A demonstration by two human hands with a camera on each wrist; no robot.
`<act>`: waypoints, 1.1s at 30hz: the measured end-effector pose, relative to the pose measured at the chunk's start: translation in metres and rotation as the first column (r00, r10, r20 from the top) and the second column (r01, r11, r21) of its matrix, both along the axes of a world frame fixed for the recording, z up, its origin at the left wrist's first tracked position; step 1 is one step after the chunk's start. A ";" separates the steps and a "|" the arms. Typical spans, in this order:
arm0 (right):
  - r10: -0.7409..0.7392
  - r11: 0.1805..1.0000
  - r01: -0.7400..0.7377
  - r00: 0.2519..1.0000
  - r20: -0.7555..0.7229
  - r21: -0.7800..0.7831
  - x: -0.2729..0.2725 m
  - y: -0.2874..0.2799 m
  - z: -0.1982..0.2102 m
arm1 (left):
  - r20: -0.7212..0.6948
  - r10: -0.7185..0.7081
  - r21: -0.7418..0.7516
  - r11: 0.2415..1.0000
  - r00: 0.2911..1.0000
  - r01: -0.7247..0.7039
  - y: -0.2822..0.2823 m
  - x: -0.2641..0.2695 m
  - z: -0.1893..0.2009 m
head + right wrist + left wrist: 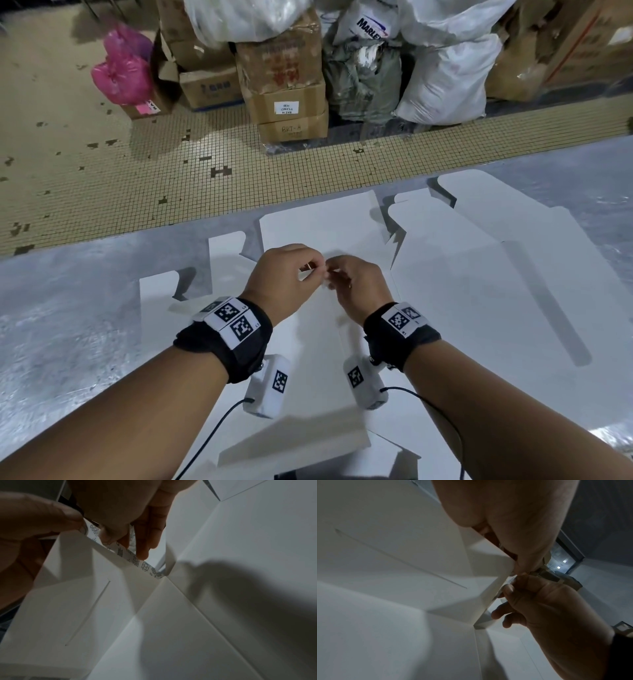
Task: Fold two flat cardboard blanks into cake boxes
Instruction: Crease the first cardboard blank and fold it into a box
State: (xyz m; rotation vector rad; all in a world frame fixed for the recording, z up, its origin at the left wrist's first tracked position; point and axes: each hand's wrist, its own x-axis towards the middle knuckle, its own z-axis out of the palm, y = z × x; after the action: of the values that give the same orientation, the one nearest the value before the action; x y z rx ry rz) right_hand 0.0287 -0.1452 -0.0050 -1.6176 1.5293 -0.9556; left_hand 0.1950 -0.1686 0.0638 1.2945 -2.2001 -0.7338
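A white cardboard blank (308,353) lies on the grey table (68,325) under both hands. One of its flaps (82,563) is lifted upright; a slit is cut in it and its outer face carries a grey printed pattern (145,566). My left hand (310,269) pinches the flap's top corner (508,563) between thumb and fingers. My right hand (330,274) pinches the same top edge just beside it, thumb (508,588) on the near face and fingers (144,545) behind. A second flat white blank (479,291) lies to the right.
The table's far edge (239,219) runs diagonally, with a mosaic tile floor (102,171) beyond it. Brown cartons (287,89), white sacks (445,78) and a pink bag (123,68) are stacked there. Black cables (212,435) hang from the wrist cameras.
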 end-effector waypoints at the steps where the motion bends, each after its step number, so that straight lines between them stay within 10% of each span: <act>1: 0.014 1.000 -0.013 1.000 -0.020 0.008 -0.001 0.000 -0.001 | 0.011 0.002 0.009 1.000 1.000 -0.002 -0.001 0.000 0.000; 33: 0.062 0.997 -0.073 0.941 -0.334 -0.019 0.004 -0.015 -0.045 | -0.086 0.015 0.138 0.990 0.996 -0.003 -0.013 0.010 0.002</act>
State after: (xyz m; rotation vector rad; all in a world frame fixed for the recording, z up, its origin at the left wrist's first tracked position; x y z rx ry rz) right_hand 0.0326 -0.1605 -0.0501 -1.9166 1.6729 -0.6951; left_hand 0.2051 -0.1814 0.0659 1.3125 -2.1046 -0.9354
